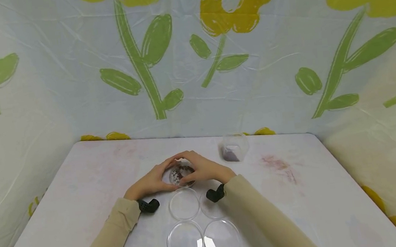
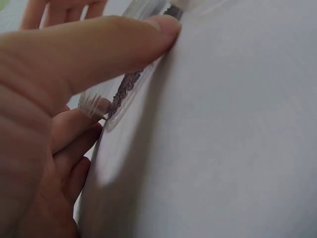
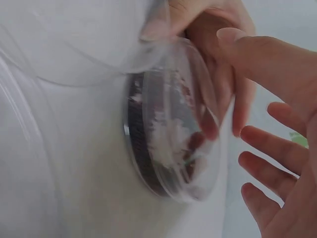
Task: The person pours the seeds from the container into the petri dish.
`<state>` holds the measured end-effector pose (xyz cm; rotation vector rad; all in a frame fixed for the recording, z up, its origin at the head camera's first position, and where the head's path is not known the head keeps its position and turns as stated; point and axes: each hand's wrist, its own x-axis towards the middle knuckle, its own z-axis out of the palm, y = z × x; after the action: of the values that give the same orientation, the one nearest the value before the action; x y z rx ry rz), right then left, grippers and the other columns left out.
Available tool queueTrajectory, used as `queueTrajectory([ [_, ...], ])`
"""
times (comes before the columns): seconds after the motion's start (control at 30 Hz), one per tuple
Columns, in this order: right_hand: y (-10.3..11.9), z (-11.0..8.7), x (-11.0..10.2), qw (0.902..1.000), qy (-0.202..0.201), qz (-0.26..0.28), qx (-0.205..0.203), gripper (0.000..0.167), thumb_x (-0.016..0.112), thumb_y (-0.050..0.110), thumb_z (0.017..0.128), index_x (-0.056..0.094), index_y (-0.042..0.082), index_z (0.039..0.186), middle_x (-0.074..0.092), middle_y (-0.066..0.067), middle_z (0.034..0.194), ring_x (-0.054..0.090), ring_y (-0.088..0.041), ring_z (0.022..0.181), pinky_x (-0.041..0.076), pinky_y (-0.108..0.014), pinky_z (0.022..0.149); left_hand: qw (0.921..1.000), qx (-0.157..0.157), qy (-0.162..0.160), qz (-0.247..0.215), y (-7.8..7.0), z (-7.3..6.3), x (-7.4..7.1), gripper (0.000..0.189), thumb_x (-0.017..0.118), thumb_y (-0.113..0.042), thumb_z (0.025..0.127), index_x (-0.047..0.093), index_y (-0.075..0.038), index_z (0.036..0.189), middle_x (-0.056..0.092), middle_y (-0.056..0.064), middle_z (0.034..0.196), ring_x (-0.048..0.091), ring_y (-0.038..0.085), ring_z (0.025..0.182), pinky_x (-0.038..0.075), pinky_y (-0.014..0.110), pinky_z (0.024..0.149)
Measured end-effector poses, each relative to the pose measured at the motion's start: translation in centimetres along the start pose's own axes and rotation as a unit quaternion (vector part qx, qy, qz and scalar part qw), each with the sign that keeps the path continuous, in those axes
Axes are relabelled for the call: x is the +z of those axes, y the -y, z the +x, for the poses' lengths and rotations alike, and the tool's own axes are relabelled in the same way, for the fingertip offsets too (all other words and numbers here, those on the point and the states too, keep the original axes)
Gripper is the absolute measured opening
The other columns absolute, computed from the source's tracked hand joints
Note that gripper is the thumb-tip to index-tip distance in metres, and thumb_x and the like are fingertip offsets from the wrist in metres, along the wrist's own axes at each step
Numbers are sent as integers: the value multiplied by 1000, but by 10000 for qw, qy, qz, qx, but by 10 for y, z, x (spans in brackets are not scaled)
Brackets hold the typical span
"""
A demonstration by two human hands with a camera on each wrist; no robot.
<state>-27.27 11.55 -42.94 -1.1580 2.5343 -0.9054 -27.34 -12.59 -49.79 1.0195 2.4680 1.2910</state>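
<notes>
A clear round petri dish (image 1: pixel 176 175) stands on the table with dark shredded material and white flakes inside; a clear cover seems to sit on it. My left hand (image 1: pixel 150 182) holds it from the left, the thumb (image 2: pixel 153 34) along the near side and a finger against the far side. On the right, my right hand (image 1: pixel 205 168) arches over the dish. In the right wrist view the fingers of this right hand (image 3: pixel 290 134) are spread and apart from the dish (image 3: pixel 168 129), and its thumb also stands clear of the wall.
Several clear round dishes or lids lie just in front of the hands, including a front left one (image 1: pixel 168 243) and a front right one (image 1: pixel 238 237). A clear container (image 1: pixel 232 152) with purplish contents stands back right. Reddish stains (image 1: pixel 278 163) mark the white tabletop (image 1: pixel 320 199).
</notes>
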Motion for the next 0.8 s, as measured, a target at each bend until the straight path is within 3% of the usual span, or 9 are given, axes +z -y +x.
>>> queueTrajectory([
  [0.17, 3, -7, -16, 9996, -156, -25, 232, 73, 78, 28, 87, 42, 10, 148, 46, -8, 146, 40, -25, 135, 32, -47, 112, 9996, -122, 220, 152, -4, -7, -6, 103, 82, -38, 80, 21, -10, 158, 41, 6, 154, 27, 29, 146, 19, 55, 117],
  [0.4, 6, -22, -47, 9983, -452, 4, 368, 71, 77, 30, 88, 43, 10, 147, 46, -6, 146, 40, -25, 135, 34, -47, 111, 9982, -332, 386, 312, -11, -32, -14, 94, 79, -42, 83, 29, -12, 156, 39, 5, 156, 28, 29, 146, 22, 53, 117],
  [0.57, 3, -38, -73, 9957, -670, 20, 642, 70, 74, 35, 90, 42, 15, 149, 42, 0, 149, 37, -22, 138, 34, -47, 111, 9974, -243, 542, 416, -24, -49, -16, 88, 76, -41, 86, 31, -9, 155, 33, 11, 158, 27, 32, 145, 22, 53, 116],
  [0.8, -7, -61, -100, 9904, -1174, 231, 686, 69, 74, 32, 91, 41, 13, 148, 43, 0, 150, 36, -24, 139, 30, -51, 113, 9978, -114, 528, 378, -38, -70, -10, 83, 73, -41, 89, 34, -8, 154, 35, 12, 157, 29, 33, 145, 24, 55, 115],
])
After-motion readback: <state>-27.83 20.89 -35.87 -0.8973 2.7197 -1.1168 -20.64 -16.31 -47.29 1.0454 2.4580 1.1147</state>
